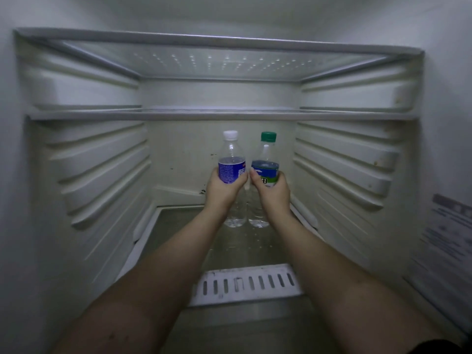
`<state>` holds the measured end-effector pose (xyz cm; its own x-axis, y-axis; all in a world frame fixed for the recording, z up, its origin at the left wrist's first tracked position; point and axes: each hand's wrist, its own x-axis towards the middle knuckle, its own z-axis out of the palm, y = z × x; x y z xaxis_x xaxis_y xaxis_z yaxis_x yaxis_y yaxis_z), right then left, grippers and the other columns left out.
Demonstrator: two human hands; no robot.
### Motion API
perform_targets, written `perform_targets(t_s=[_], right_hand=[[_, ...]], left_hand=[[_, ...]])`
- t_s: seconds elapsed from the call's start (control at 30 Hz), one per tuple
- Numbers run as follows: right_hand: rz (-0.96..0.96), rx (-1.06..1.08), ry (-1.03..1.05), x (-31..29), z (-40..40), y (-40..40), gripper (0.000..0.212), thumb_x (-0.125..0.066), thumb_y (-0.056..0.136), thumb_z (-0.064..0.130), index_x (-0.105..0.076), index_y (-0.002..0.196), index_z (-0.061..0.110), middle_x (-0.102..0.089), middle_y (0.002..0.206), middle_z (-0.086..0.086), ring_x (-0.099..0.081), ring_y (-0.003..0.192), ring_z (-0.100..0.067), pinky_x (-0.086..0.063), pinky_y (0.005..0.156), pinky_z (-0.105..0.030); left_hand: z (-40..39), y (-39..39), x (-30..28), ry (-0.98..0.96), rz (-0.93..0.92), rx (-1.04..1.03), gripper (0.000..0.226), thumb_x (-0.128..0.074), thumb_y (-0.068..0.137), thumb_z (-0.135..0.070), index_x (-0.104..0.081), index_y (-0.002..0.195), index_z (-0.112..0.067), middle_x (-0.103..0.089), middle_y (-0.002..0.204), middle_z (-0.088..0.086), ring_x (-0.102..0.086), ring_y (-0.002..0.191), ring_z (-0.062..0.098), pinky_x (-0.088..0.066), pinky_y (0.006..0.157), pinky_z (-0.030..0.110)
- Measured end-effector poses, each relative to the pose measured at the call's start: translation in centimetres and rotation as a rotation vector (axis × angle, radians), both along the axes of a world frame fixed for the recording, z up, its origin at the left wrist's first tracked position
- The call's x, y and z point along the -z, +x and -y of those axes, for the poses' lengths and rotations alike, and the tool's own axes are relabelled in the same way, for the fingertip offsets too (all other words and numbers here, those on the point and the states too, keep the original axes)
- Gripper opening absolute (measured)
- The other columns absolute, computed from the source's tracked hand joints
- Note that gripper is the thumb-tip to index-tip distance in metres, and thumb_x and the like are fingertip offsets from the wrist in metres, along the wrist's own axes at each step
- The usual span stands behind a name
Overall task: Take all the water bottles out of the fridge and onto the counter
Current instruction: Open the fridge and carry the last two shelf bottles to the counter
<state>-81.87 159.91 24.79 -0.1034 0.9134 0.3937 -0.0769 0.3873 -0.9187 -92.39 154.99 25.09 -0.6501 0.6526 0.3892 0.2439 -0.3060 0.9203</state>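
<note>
Deep in the fridge (pixel 84 175), at about twelve o'clock, the white-capped bottle (pixel 231 159) is being gripped by the left hand (pixel 223 189) and the green-capped bottle (pixel 265 162) by the right hand (pixel 273 191) — apparently lifted clear of the glass shelf (pixel 178 231) — and both are best being drawn straight back, kept upright and apart.

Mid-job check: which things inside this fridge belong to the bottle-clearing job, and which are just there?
Part of the job:
- white-capped bottle, gripped by the left hand
- green-capped bottle, gripped by the right hand

Just there:
- glass shelf above the bottles
- slotted white vent strip
- label sheet on the right wall
</note>
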Motion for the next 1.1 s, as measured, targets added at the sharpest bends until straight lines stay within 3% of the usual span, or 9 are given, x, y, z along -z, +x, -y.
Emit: perform_targets(t_s=[0.1,0.4,0.6,0.77,0.9,1.1], right_hand=[[-0.007,0.016,0.012,-0.1,1.3,0.6,0.053,-0.076,0.078,0.045,-0.057,0.117,0.013,-0.067,0.103,0.0,-0.063,0.086,-0.006,-0.042,0.06,-0.012],[-0.013,-0.006,0.015,-0.4,6.0,2.4,0.052,-0.076,0.077,0.048,-0.057,0.114,0.016,-0.068,0.099,0.003,-0.066,0.086,-0.008,-0.047,0.062,-0.016],[-0.029,-0.037,0.007,-0.3,9.3,3.7,0.054,-0.075,0.077,0.049,-0.056,0.115,0.017,-0.068,0.1,0.004,-0.067,0.087,-0.008,-0.051,0.065,-0.016],[-0.106,-0.097,0.052,-0.3,12.0,4.8,0.041,-0.077,0.078,0.045,-0.058,0.105,0.02,-0.069,0.093,0.007,-0.067,0.08,-0.002,-0.051,0.063,-0.013],[-0.126,-0.154,0.053,0.2,13.7,5.8,0.046,-0.076,0.08,0.042,-0.058,0.112,0.014,-0.07,0.098,0.003,-0.068,0.084,-0.004,-0.052,0.065,-0.014],[-0.065,-0.116,0.028,-0.5,16.6,7.7,0.045,-0.075,0.077,0.049,-0.058,0.107,0.02,-0.066,0.093,0.011,-0.064,0.083,-0.003,-0.047,0.065,-0.018]], left_hand=[[1.3,0.6,-0.1,0.038,0.031,-0.023,0.05,-0.082,0.075,-0.032,-0.059,0.116,-0.014,-0.068,0.103,0.002,-0.065,0.094,0.019,-0.053,0.076,0.029],[6.6,3.2,-0.4,0.019,0.034,0.03,0.061,-0.084,0.069,-0.045,-0.058,0.119,-0.02,-0.07,0.106,-0.001,-0.068,0.096,0.017,-0.058,0.086,0.042],[10.5,5.2,-0.7,-0.01,0.016,-0.014,0.06,-0.082,0.074,-0.041,-0.056,0.123,-0.017,-0.067,0.108,-0.001,-0.066,0.097,0.016,-0.058,0.084,0.036],[14.2,6.7,-1.0,0.019,-0.024,0.009,0.049,-0.078,0.08,-0.036,-0.058,0.119,-0.015,-0.07,0.102,-0.001,-0.068,0.092,0.011,-0.052,0.064,0.016],[16.5,7.5,-0.9,-0.021,-0.024,0.029,0.043,-0.078,0.08,-0.039,-0.06,0.114,-0.02,-0.07,0.101,-0.002,-0.067,0.095,0.016,-0.054,0.073,0.028],[20.3,9.3,-1.2,-0.056,-0.057,0.062,0.035,-0.074,0.084,-0.039,-0.058,0.112,-0.026,-0.069,0.102,-0.003,-0.065,0.092,0.01,-0.048,0.068,0.023]])
